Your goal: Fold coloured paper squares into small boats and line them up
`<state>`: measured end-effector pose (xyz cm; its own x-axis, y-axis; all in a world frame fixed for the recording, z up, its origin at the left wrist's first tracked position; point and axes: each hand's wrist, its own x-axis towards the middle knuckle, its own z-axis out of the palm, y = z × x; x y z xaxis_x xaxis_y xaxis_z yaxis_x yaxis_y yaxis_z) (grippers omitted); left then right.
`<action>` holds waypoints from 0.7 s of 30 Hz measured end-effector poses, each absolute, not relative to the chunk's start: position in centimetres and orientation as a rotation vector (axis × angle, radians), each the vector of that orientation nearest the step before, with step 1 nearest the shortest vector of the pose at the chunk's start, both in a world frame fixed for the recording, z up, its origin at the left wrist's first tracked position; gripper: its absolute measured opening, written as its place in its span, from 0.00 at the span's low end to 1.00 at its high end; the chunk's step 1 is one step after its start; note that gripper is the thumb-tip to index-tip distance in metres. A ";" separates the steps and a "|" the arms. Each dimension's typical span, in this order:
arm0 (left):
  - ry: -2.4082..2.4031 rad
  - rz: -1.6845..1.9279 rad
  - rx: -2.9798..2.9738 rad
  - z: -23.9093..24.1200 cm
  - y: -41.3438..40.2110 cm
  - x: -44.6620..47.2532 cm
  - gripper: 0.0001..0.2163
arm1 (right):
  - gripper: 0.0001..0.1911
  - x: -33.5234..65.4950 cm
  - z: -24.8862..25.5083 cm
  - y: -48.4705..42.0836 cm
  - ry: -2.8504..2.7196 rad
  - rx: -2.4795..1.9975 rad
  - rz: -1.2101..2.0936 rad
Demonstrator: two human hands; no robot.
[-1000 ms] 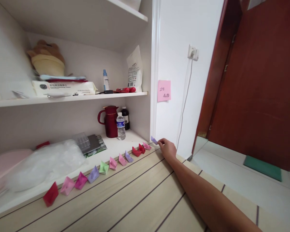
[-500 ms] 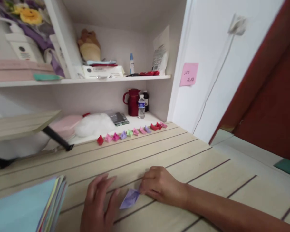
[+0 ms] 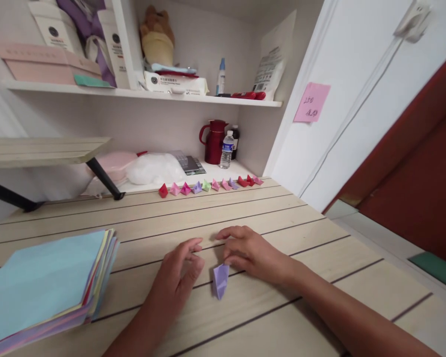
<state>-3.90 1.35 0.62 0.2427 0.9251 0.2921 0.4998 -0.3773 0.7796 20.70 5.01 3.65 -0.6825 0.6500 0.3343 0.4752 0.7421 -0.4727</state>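
A folded purple paper boat point(image 3: 220, 281) is at the middle of the table, its upper tip at my right hand point(image 3: 250, 254). The thumb and a bent finger of that hand close on this tip, while the index finger stretches forward. My left hand point(image 3: 182, 267) is just left of the boat, apart from it, with curved, parted fingers and nothing in them. Along the table's back edge runs a row of small folded paper boats, among them a red one point(image 3: 163, 190), a green one point(image 3: 206, 185) and a pink one point(image 3: 257, 181).
A stack of coloured paper point(image 3: 48, 277) lies at the left, light blue on top. Behind it stands a small raised shelf point(image 3: 44, 151) on black legs. A water bottle point(image 3: 227, 149) and a dark red jug point(image 3: 214, 142) stand in the white cabinet point(image 3: 178, 97) at the back.
The purple paper boat has turned from lying slantwise to pointing toward me. My left hand has moved forward, and my right index finger has stretched out. The view has shifted.
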 end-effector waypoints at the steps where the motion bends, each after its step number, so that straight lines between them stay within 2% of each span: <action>1: 1.254 0.989 2.020 0.5 1.3 -3.9 0.20 | 0.06 20.9 3.7 5.2 -2.434 -0.855 0.561; 6: 1.035 0.996 2.273 0.4 0.9 -3.9 0.30 | 0.16 22.6 3.1 6.1 -2.203 -0.920 0.963; 10: 1.062 0.894 2.468 1.0 0.1 -3.2 0.41 | 0.22 23.0 2.7 6.3 -2.178 -0.875 0.982; 12: 1.100 0.812 2.536 1.2 -0.4 -2.7 0.43 | 0.24 22.7 2.8 6.2 -2.244 -0.805 0.947; 16: 1.172 0.779 2.556 1.2 -0.5 -2.5 0.41 | 0.20 22.0 3.0 5.7 -2.360 -0.732 0.855; 21: 1.141 0.786 2.514 1.1 0.0 -2.7 0.32 | 0.15 22.3 3.0 5.4 -2.301 -0.788 0.923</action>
<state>-2.70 -0.05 1.09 0.5424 0.7570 0.3643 0.6103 -0.6531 0.4484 22.29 5.43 2.98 -0.6870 0.6802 0.2555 0.3149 0.5957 -0.7389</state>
